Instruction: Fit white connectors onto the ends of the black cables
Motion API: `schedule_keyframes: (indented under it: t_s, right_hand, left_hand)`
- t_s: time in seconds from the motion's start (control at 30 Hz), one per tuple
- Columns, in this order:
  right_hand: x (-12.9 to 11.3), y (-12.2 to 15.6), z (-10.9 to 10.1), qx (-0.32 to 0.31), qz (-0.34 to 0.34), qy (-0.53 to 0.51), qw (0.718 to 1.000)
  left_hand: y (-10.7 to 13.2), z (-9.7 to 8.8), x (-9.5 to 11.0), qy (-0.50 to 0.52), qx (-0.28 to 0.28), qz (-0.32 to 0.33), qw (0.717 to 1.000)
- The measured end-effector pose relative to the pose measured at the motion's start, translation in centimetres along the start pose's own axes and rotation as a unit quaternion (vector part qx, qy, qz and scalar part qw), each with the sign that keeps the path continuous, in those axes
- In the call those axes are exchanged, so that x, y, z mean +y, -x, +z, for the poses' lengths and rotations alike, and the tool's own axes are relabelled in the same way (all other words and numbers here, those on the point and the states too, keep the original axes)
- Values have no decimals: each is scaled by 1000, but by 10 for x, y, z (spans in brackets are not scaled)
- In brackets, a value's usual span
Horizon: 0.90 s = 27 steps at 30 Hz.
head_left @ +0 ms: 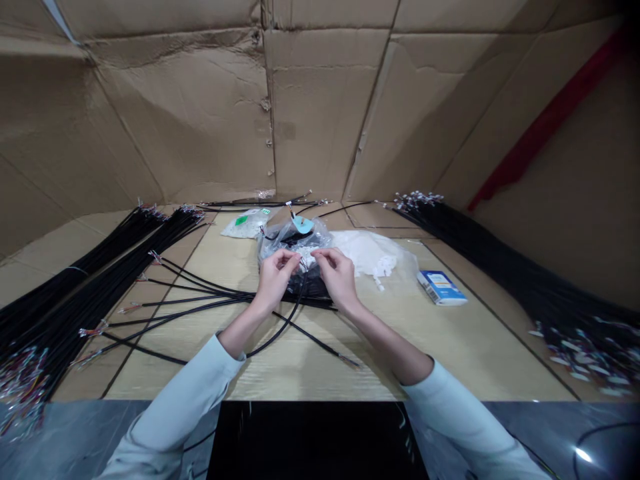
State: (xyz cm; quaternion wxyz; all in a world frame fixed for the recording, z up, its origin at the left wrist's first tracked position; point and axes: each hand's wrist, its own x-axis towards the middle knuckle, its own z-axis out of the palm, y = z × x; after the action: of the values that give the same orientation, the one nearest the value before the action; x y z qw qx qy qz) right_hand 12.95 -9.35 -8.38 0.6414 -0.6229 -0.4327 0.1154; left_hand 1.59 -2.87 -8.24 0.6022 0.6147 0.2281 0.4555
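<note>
Above the middle of the table, my left hand [278, 275] and my right hand [338, 276] face each other, both closed in a pinch. Between them rises the end of a black cable [295, 310], with thin loose wires fanned out at its tip. My left fingertips close on these wires. Whatever my right fingertips pinch is too small to make out. Just behind the hands lies a clear plastic bag [320, 235] with dark contents and a light blue label [303, 225]. White small parts [383, 267] spill from a translucent bag [367, 248] to the right.
Several black cables [200, 303] with stripped, coloured ends lie at left centre. Large cable bundles [95, 287] fill the left side; another bundle [480, 247] with white connectors runs along the right. A blue-and-white box [442, 288] and a green-labelled bag [245, 224] lie nearby. Cardboard walls [320, 113] enclose the back.
</note>
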Motion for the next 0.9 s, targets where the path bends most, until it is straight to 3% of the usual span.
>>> schedule_keyframes:
  t_s: [0.1,0.2,0.4,0.67,0.9]
  right_hand:
    - [0,-2,1,-77,137,-132,979]
    - [-3,-1,3,-110,195,-215,951]
    - [-7,0,2,-115,209,-248,939]
    - [-10,1,1,-89,169,-182,964]
    - [-10,-3,-2,-114,199,-242,943]
  left_hand:
    - [0,0,1,3,3,-2,1000]
    - [1,0,1,4,4,-2,1000]
    - [2,1,0,2,2,-2,1000]
    - [2,0,-2,-27,1,3,1000]
    - [2,0,-3,-38,-9,1,999]
